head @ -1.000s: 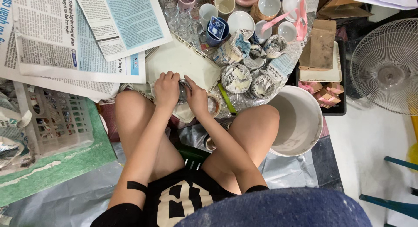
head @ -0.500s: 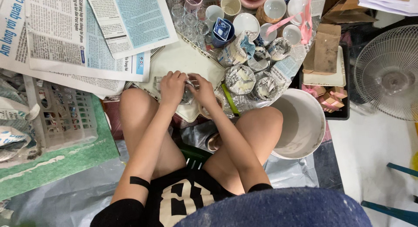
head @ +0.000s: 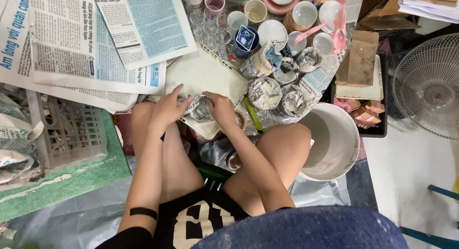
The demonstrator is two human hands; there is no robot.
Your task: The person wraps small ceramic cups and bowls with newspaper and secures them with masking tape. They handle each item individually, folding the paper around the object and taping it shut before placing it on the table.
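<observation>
compared with a second ago both hands sit a little further forward on the pale board, and the bundle between them looks tighter, which suggests the paper is being folded in round whatever is inside. nearest, between the bent knees, the left hand (head: 167, 108) lies palm down with fingers spread and curled over the left edge of the newspaper-wrapped piece (head: 200, 109); the right hand (head: 221, 107) presses on its right edge with fingers bent, so both hands are closed loosely on the paper rather than flat open. the wrapped piece rests on the cream board (head: 205, 77), touching both hands, and what it holds is hidden by the print. just right of the right hand lies a green stick-like tool (head: 253, 116), and further right stands a big white bucket (head: 332, 141). beyond the right hand sit several wrapped bundles (head: 265, 92) already done, close together. left of the left hand a white plastic basket (head: 67, 134) lies on green matting. farther out, loose newspaper sheets (head: 86, 43) spread beyond the left hand, and bare cups and bowls (head: 272, 31) crowd the floor beyond the board, seemingly yet to be wrapped.
</observation>
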